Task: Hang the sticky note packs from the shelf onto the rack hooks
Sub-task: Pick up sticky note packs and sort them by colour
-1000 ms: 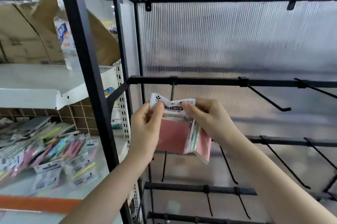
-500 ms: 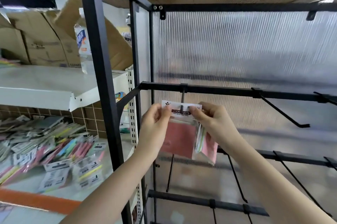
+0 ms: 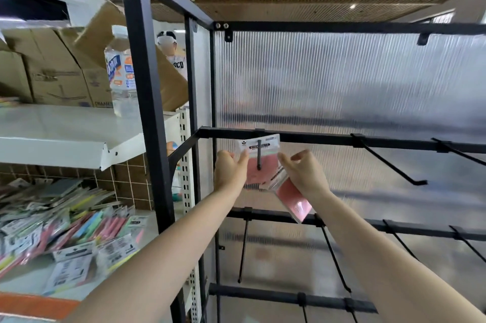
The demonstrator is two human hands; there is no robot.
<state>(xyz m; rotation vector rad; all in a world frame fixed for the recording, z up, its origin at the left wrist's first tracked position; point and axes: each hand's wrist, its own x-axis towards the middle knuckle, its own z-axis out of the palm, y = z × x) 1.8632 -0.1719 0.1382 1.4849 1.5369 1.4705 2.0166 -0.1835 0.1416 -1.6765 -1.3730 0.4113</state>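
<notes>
Head view
My left hand (image 3: pixel 229 170): raised, fingers straight, fingertips touching the hung pink sticky note pack (image 3: pixel 259 162).
Hung pack: threaded on the black hook (image 3: pixel 259 154), leftmost on the middle bar.
My right hand (image 3: pixel 305 173): raised, fingers curled, gripping a second pink pack (image 3: pixel 292 198), tilted below.

Both bare forearms reach up and forward, converging toward the middle. The left hand (image 3: pixel 229 172) is raised with its fingers straight and together, fingertips touching the edge of a clear-wrapped pink sticky note pack (image 3: pixel 259 162). The right hand (image 3: pixel 305 173) has its fingers curled, gripping a second, tilted pink sticky note pack (image 3: pixel 292 198).
</notes>
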